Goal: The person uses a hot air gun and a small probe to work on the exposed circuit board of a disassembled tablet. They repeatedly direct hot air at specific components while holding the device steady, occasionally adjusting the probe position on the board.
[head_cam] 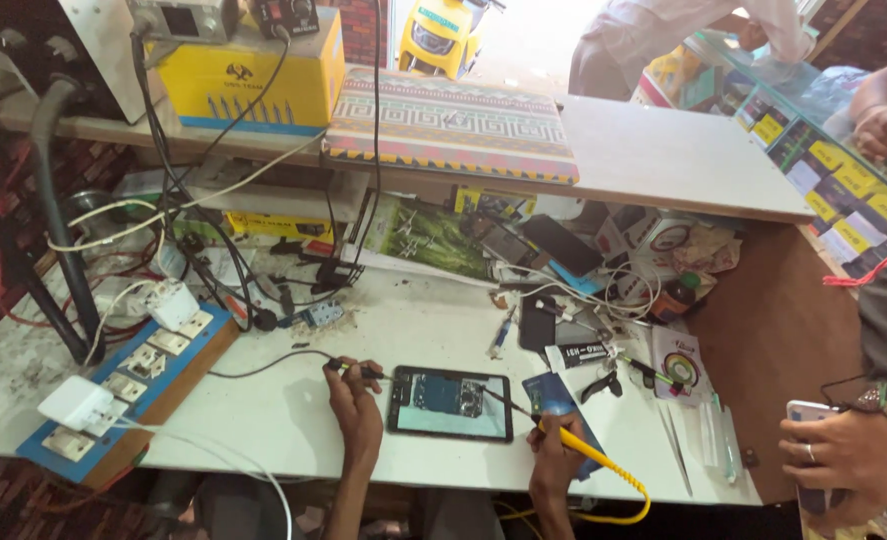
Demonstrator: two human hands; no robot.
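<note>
We are working at a white table (293,420) spread across the middle of the frame, with a blue socket board (128,385) lying at its lower left edge. Near the lower centre, an opened tablet (450,403) is lying flat, its inner boards showing. Our left hand (355,405) is closing around a black probe (355,369) just left of the tablet. Our right hand (555,458) is gripping a yellow probe (575,445) at the tablet's lower right, its thin tip reaching onto the tablet. At the lower right of the frame, another person's hand (835,455) is holding a phone (811,412).
</note>
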